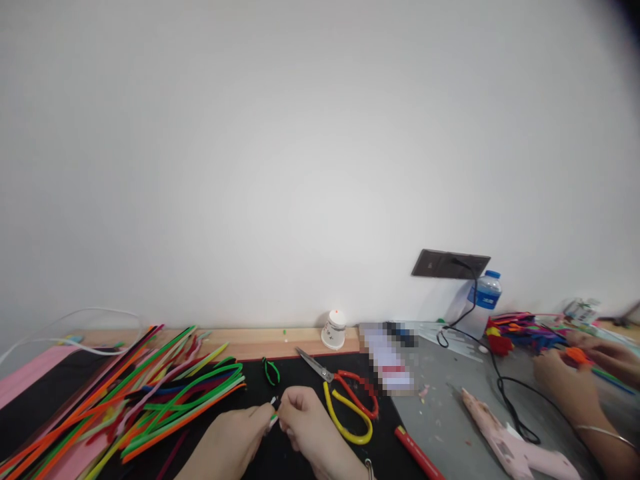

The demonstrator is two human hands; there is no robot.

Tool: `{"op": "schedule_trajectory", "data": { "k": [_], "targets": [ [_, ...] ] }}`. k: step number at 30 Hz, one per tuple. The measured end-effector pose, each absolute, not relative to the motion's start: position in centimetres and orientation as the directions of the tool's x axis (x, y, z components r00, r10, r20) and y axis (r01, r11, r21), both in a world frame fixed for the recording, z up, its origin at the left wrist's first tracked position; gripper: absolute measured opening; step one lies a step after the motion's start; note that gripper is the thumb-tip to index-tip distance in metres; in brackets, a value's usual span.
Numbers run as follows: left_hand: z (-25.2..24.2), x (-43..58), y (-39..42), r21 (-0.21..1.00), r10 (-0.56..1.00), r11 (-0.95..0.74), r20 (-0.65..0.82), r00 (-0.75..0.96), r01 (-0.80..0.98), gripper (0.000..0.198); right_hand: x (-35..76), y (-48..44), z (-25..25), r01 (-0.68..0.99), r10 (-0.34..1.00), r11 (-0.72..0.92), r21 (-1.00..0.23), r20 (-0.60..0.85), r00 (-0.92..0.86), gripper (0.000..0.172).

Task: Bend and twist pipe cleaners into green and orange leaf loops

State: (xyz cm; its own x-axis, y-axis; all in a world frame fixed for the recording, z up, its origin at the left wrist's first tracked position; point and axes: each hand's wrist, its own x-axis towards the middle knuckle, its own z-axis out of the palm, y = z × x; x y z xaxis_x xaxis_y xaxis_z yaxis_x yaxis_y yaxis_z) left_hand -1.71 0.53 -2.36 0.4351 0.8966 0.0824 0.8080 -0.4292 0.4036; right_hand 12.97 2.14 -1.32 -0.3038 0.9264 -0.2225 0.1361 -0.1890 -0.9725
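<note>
Over the black mat [255,460], my left hand [237,430] is closed in a pinch on a short white and green pipe cleaner piece [273,420]. My right hand [311,423] meets it at the fingertips, its fingers closed on the same small piece, most of which they hide. Just beyond my hands lies a bent green and black pipe cleaner loop [271,372]. Scissors [329,379] with one red and one yellow handle rest right beside my right hand, blades pointing away to the left.
Many coloured pipe cleaners [175,400] spread across the left. An upturned paper cup [333,331] stands near the wall. Rightward are a red stick-like object [417,453], a pink glue gun [515,440] with black cord, a water bottle [484,300], and another person's hands [570,380] holding something orange.
</note>
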Motion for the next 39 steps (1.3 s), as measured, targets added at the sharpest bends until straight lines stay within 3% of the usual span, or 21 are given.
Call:
{"op": "schedule_trajectory", "data": {
  "k": [4, 6, 10, 14, 17, 20, 22, 25, 30, 34, 39],
  "targets": [
    [-2.3, -1.7, 0.3, 0.895, 0.907, -0.183, -0.007, 0.422, 0.407, 0.036, 13.2, 2.0, -0.5, 0.182, 0.926, 0.119, -0.976, 0.043, -0.376, 0.019],
    [-2.3, -1.7, 0.2, 0.987, 0.877, 0.04, -0.11, 0.468, 0.157, 0.035, 13.4, 1.9, 0.1, 0.186, 0.901, 0.187, -0.965, 0.093, -0.424, 0.02],
    [-1.8, -1.5, -0.3, 0.91, 0.798, 0.356, -0.179, 0.576, -0.211, 0.032, 13.6, 1.2, 1.2, 0.173, 0.868, 0.268, -0.948, 0.16, -0.47, 0.022],
    [-0.9, -1.2, -0.9, 0.799, 0.793, 0.476, -0.209, 0.572, -0.368, 0.032, 13.4, 0.7, 1.7, 0.171, 0.862, 0.343, -0.924, 0.237, -0.448, 0.026],
    [-1.0, -1.2, -0.7, 0.902, 0.835, 0.367, -0.21, 0.508, -0.23, 0.033, 13.4, 1.1, 1.1, 0.114, 0.879, 0.253, -0.961, 0.179, -0.441, 0.027],
    [-1.5, -1.5, -0.1, 0.988, 0.901, -0.028, -0.041, 0.432, 0.152, 0.036, 13.4, 1.7, -0.1, 0.026, 0.894, -0.066, -0.997, -0.071, -0.443, 0.029],
    [-1.8, -1.8, 0.3, 0.862, 0.902, -0.284, 0.093, 0.421, 0.419, 0.035, 13.5, 2.0, -0.8, -0.012, 0.879, -0.279, -0.96, -0.251, -0.405, 0.027],
    [-1.8, -2.1, 0.4, 0.603, 0.886, -0.429, 0.136, 0.443, 0.673, 0.029, 13.5, 2.1, -1.2, -0.04, 0.848, -0.441, -0.897, -0.402, -0.345, 0.017],
    [-1.7, -2.1, 0.5, 0.344, 0.869, -0.49, 0.113, 0.483, 0.801, 0.026, 13.3, 2.0, -1.3, 0.008, 0.826, -0.5, -0.866, -0.48, -0.295, 0.018],
    [-1.6, -2.1, 0.5, 0.324, 0.86, -0.507, 0.132, 0.493, 0.798, 0.027, 12.9, 2.1, -1.9, 0.013, 0.861, -0.417, -0.909, -0.399, -0.316, 0.011],
    [-1.7, -2.1, 0.5, 0.312, 0.86, -0.51, 0.158, 0.485, 0.802, 0.03, 12.7, 2.2, -2.0, 0.092, 0.896, -0.32, -0.943, -0.333, -0.295, 0.017]
  ]
}}
